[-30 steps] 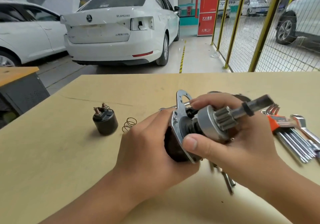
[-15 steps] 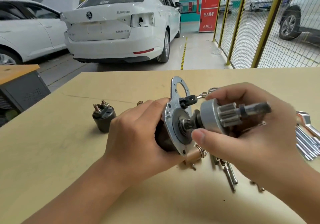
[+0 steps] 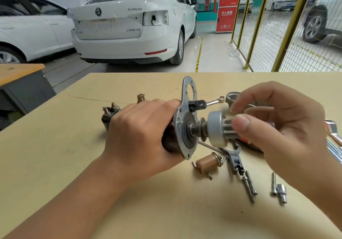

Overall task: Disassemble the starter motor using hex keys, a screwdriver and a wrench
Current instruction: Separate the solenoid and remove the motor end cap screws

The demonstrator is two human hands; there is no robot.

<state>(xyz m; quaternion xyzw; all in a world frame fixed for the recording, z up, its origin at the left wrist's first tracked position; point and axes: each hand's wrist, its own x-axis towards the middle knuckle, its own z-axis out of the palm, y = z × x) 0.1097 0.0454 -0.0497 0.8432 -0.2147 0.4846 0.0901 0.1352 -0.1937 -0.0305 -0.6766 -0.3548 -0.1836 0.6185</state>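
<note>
A left hand (image 3: pixel 137 139) wrapped its grip around the dark cylindrical starter motor body (image 3: pixel 171 142), held above the tan wooden surface (image 3: pixel 55 164) near its middle. The right hand (image 3: pixel 283 131) pinched the silver toothed pinion gear (image 3: pixel 220 129) on the shaft with thumb and curled fingers. Open room lay at near left. The hand half hid a black solenoid (image 3: pixel 108 115). Steel wrenches (image 3: pixel 333 140) were cut off at the right edge.
</note>
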